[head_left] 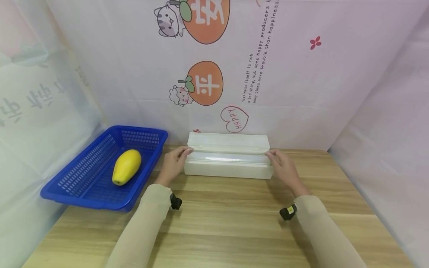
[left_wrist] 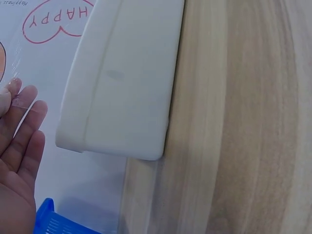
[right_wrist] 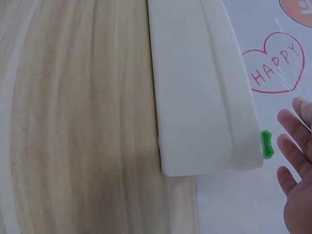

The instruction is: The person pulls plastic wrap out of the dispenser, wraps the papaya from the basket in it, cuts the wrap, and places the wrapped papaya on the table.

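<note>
A white cling film dispenser (head_left: pixel 228 171) lies lengthwise at the back of the table, its lid (head_left: pixel 228 139) raised. Clear film (head_left: pixel 231 158) shows along its opening. My left hand (head_left: pixel 175 163) is at the dispenser's left end, thumb and forefinger pinching a corner of the film, the other fingers extended in the left wrist view. At the right end, my right hand (head_left: pixel 284 169) pinches the film's other corner. The right wrist view shows faint film streaks by its fingertips (right_wrist: pixel 298 103) and a green slider (right_wrist: pixel 266 145) on the dispenser's edge.
To the left stands a blue plastic basket (head_left: pixel 83 204) with a yellow papaya-like fruit (head_left: pixel 127 166) in it. A printed white cloth (head_left: pixel 288 82) hangs right behind the dispenser. Wood-grain tabletop (head_left: pixel 221 223) stretches in front.
</note>
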The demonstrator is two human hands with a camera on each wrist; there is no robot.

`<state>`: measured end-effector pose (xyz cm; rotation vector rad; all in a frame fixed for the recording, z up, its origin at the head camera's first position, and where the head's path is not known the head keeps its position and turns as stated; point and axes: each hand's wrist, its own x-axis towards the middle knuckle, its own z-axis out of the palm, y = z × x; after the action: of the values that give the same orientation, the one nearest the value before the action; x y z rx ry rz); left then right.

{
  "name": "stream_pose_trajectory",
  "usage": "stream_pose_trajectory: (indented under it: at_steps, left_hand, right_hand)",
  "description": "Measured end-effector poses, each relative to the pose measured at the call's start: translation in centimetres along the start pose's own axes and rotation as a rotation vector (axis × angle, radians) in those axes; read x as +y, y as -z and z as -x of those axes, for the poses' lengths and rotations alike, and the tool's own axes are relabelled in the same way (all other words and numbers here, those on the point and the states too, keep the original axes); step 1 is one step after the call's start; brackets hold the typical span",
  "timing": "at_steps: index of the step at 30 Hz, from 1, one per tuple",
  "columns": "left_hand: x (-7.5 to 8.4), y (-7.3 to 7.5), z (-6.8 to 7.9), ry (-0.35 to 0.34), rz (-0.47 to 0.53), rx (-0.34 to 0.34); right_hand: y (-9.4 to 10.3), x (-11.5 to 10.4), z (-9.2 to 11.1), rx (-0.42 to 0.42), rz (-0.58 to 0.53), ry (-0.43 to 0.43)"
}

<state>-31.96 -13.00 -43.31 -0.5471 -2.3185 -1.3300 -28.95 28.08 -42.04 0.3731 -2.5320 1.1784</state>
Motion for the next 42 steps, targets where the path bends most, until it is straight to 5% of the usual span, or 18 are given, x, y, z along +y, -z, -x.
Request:
stream_pose_trajectory:
  at_steps: [14,32,39,42]
  left_hand:
    - [2.0,0.6,-0.2,0.093,0.082,-0.007]
    - [3.5,0.9,-0.9,0.100,0.246,0.053]
    - [7.9,2.3,-0.6,0.097,0.252,0.054]
    - [8.0,2.3,-0.8,0.096,0.268,0.061]
  right_hand:
    - [0.7,-1.4,0.0,-0.010,-0.023,-0.013]
    - [1.5,-3.0,-0.2,0.024,-0.114,0.043]
    - [2.2,-4.9,-0.1,0.040,-0.137,0.041]
    - [2.5,-6.0,0.0,0.056,-0.145,0.076]
